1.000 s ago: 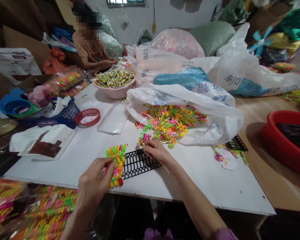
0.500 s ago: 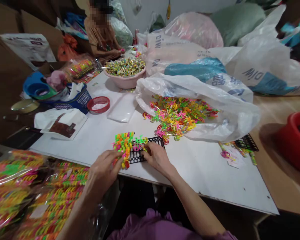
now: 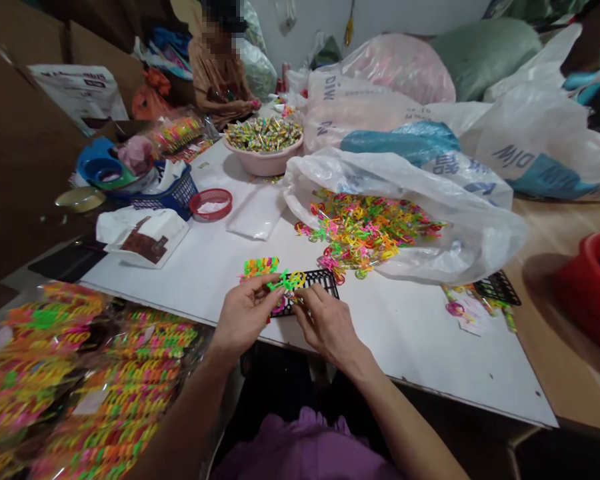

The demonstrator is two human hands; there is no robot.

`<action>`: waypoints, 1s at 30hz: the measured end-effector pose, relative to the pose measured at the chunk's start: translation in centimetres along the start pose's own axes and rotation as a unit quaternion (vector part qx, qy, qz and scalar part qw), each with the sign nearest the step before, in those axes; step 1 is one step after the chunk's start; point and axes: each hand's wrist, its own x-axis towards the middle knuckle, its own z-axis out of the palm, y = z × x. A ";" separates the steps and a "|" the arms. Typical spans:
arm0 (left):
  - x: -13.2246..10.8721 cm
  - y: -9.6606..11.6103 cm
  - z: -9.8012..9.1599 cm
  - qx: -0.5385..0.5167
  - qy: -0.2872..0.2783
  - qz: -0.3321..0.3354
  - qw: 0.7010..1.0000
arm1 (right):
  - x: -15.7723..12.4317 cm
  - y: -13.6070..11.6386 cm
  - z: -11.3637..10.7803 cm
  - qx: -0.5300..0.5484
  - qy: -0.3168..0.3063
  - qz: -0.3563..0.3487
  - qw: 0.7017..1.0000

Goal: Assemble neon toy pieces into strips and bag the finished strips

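Note:
My left hand (image 3: 246, 313) pinches a small green plastic toy (image 3: 280, 283) with a yellow ring beside it, held just above the black slotted rack (image 3: 325, 287). My right hand (image 3: 326, 325) is closed at the near side of the same toy, its fingertips curled at the lower end. What lies inside those fingertips is partly hidden. A row of colourful plastic toys (image 3: 260, 267) fills the rack's left part, behind my left hand. To the right, the slots show bare. A pink piece shows beneath the fingers.
A white plastic bag (image 3: 460, 247) lies open behind the rack, spilling colourful toys (image 3: 365, 233). Further back stand a pink basin (image 3: 260, 160) and a red basket (image 3: 211, 204). Packed toys (image 3: 115, 393) lie at lower left. Across the table sits another person (image 3: 220, 80). A red tub (image 3: 590, 287) stands right.
My left hand has left the filled row and moved right to the green toy, which is now lifted between both hands. The camera view has shifted slightly left.

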 end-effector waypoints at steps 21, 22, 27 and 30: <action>-4.4 -1.7 1.3 0.304 0.121 0.167 0.930 | -0.9 0.2 3.3 0.185 0.017 0.070 0.980; -4.8 -1.6 1.2 0.325 0.118 0.186 0.920 | -0.9 0.2 3.4 0.195 0.010 0.084 0.977; -5.2 -1.3 -2.1 0.379 0.121 0.245 0.884 | -1.1 1.5 4.7 0.207 -0.036 0.148 0.966; -4.1 -2.1 -3.7 0.412 0.060 0.282 0.865 | -0.6 2.1 6.4 0.210 -0.054 0.159 0.963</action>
